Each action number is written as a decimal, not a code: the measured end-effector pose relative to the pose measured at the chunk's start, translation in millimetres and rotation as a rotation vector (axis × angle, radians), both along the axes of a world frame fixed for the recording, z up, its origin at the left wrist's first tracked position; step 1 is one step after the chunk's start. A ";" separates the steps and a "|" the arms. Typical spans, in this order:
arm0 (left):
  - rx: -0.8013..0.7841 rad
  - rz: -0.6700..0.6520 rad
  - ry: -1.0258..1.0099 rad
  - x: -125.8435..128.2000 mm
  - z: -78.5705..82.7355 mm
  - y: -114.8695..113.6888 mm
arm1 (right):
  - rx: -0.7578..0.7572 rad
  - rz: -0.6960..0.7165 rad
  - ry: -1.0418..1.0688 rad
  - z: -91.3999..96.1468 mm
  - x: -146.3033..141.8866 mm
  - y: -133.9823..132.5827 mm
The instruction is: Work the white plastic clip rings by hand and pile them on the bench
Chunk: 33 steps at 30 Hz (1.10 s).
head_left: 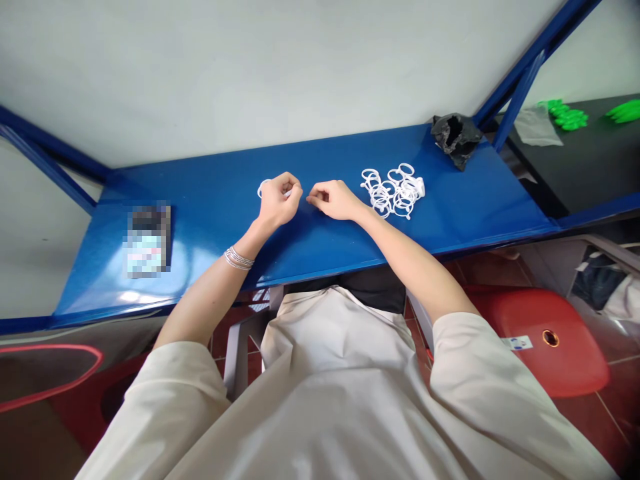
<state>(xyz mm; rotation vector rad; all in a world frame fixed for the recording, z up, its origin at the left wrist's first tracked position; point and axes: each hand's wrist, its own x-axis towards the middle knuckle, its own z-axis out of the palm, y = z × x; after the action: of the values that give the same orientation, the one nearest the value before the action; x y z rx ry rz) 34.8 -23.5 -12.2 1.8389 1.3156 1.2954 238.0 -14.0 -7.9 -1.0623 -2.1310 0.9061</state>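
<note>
My left hand is closed around a white plastic ring, whose loop sticks out past the left side of the hand. A small white part of it also shows between thumb and fingers. Just to the right, my right hand has its thumb and fingertips pressed together in a pinch. Whatever is between those fingertips, if anything, is too small to make out. The two hands are close but apart, over the blue table. Right of them lies a loose pile of white plastic rings with small knobs.
A crumpled black plastic bag sits at the table's back right corner. On the blue table, a pixelated flat object lies at left. Blue frame bars rise at both sides. A red stool stands at right; green pieces lie on a dark neighbouring surface.
</note>
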 end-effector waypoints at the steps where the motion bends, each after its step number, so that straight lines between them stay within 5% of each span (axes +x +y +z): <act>1: 0.000 -0.001 -0.001 -0.1 -0.2 0.1 | 0.001 -0.001 0.000 0.0 0.1 0.0; 14: 0.060 0.025 0.112 -6.9 -7.1 9.7 | 0.072 -0.057 0.005 -0.6 6.4 3.1; 22: 0.052 0.180 0.346 -25.1 -14.3 20.0 | 0.323 -0.479 -0.348 1.0 78.9 41.3; 27: -0.141 0.240 0.634 -19.3 5.8 6.8 | 0.155 -0.648 -0.441 0.6 103.2 49.8; 33: -0.059 0.226 0.592 -15.4 6.1 5.5 | -0.054 -0.702 -0.417 2.3 97.4 47.2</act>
<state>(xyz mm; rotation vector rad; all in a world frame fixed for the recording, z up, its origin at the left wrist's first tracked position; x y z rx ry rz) 19.5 -18.0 -6.1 2.1708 1.8857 0.8166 335.4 33.2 -5.6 -1.9869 -1.8004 0.4238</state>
